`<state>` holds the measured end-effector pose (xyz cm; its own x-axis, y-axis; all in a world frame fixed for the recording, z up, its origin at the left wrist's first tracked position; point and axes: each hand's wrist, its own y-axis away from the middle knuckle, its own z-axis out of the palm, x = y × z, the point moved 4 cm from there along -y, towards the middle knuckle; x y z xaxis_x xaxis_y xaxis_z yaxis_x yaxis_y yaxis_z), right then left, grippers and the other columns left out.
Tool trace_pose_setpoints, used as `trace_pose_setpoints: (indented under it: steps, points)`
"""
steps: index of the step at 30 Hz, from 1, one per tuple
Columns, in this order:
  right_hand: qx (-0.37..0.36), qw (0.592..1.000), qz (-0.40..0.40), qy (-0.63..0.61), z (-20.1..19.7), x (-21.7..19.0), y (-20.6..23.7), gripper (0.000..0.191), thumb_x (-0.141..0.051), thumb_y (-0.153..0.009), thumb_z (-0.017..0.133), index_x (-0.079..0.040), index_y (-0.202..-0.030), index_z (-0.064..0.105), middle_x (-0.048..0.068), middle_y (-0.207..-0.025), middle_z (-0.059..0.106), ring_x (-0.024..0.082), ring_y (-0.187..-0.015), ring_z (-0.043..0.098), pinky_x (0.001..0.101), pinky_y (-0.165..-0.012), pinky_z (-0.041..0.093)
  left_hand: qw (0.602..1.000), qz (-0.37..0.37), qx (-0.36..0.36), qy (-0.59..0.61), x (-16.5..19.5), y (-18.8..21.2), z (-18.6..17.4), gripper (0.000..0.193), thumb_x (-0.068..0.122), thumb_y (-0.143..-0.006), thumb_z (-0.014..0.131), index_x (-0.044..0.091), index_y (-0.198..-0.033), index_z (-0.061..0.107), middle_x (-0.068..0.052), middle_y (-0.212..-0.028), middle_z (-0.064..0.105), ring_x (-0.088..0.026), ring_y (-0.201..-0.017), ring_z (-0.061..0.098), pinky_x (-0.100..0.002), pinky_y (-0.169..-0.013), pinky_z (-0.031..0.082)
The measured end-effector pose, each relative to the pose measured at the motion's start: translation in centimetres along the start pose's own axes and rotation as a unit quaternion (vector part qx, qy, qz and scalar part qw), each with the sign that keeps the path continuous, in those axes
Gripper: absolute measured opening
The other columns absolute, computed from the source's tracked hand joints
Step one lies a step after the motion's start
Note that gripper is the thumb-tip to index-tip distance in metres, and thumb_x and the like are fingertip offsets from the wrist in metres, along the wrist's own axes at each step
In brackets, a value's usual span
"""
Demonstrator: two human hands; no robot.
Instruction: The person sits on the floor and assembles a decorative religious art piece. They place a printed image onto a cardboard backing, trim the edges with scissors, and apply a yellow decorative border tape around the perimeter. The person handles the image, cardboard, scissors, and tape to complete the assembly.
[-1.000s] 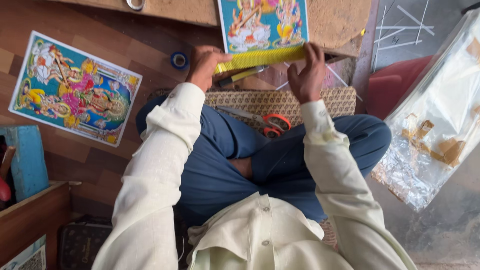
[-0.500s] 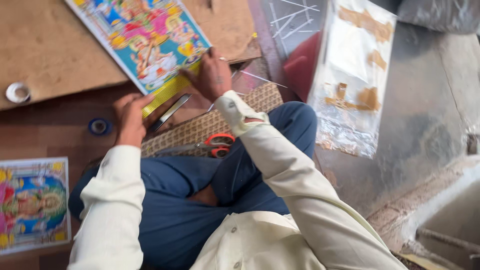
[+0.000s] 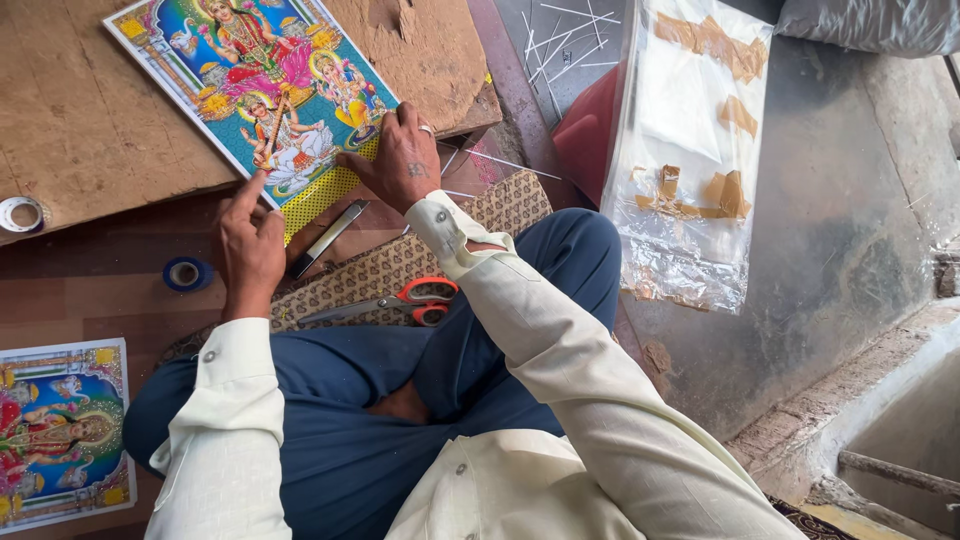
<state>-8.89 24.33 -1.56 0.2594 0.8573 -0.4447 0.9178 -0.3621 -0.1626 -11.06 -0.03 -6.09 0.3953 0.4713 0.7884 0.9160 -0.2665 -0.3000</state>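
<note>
Seated cross-legged, you press a colourful religious poster (image 3: 262, 90) flat on a brown board (image 3: 80, 110): your right hand (image 3: 400, 160) lies spread on its lower edge, your left hand (image 3: 250, 245) touches its corner with fingertips extended, gripping nothing. A utility knife (image 3: 328, 237) lies just below; orange-handled scissors (image 3: 415, 297) rest on a patterned mat (image 3: 400, 265).

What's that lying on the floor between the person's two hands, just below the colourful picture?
A slim metal utility knife lies there, slanting between the left hand and the right hand, just under the yellow lower edge of the colourful print. The head view shows it.
</note>
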Motion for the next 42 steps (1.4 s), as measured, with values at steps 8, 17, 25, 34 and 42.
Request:
trace_pose_setpoints:
  steps: [8, 17, 25, 34, 42]
  points:
    - [0.054, 0.996, -0.057, 0.037, 0.0, 0.3, -0.2, 0.077, -0.059, -0.072, 0.087, 0.006, -0.105, 0.063, 0.024, -0.116, 0.061, 0.042, -0.1, 0.064, 0.0512, -0.091, 0.051, 0.952, -0.113, -0.06, 0.278, -5.1, -0.6, 2.3, 0.054, -0.006, -0.084, 0.065, -0.002, -0.138, 0.066, -0.009, -0.11, 0.076, -0.01, -0.09, 0.068, -0.025, -0.08, 0.055]
    - [-0.205, 0.937, -0.277, 0.056, -1.2, -0.1, 13.8, 0.038, -0.028, -0.08, 0.081, -0.015, -0.112, 0.064, 0.016, -0.096, 0.069, 0.041, -0.083, 0.067, 0.0515, -0.068, 0.054, 0.979, -0.121, -0.013, 0.164, -6.0, -0.6, 2.6, 0.05, 0.006, -0.084, 0.065, 0.011, -0.133, 0.072, -0.004, -0.091, 0.08, -0.007, -0.064, 0.067, -0.025, -0.06, 0.054]
    - [-0.26, 0.944, -0.177, 0.095, 0.3, 0.2, 18.3, 0.034, -0.019, -0.085, 0.076, -0.008, -0.107, 0.052, 0.018, -0.097, 0.069, 0.039, -0.079, 0.069, 0.0493, -0.065, 0.054, 0.94, -0.251, -0.051, 0.225, -2.1, -0.6, -0.4, 0.062, 0.012, -0.082, 0.056, 0.021, -0.142, 0.066, 0.002, -0.067, 0.062, -0.007, -0.051, 0.053, -0.026, -0.039, 0.054]
    - [-0.465, 0.807, 0.18, -0.318, -0.1, 1.3, 17.2, 0.059, -0.019, -0.081, 0.083, 0.001, -0.13, 0.058, 0.012, -0.077, 0.069, 0.018, -0.058, 0.063, 0.029, -0.051, 0.05, 0.934, -0.275, -0.067, 0.219, -2.9, -0.6, 0.0, 0.064, 0.015, -0.078, 0.056, 0.027, -0.14, 0.065, 0.003, -0.073, 0.066, -0.007, -0.052, 0.057, -0.026, -0.04, 0.056]
    - [-0.427, 0.719, 0.207, -0.509, 0.1, -1.5, 19.4, 0.065, -0.05, -0.093, 0.063, 0.001, -0.133, 0.06, 0.005, -0.078, 0.063, 0.013, -0.058, 0.061, 0.021, -0.044, 0.038, 0.939, -0.264, -0.059, 0.214, -3.3, -0.5, 0.2, 0.063, 0.015, -0.08, 0.057, 0.026, -0.141, 0.065, 0.003, -0.073, 0.062, -0.007, -0.051, 0.056, -0.025, -0.038, 0.054]
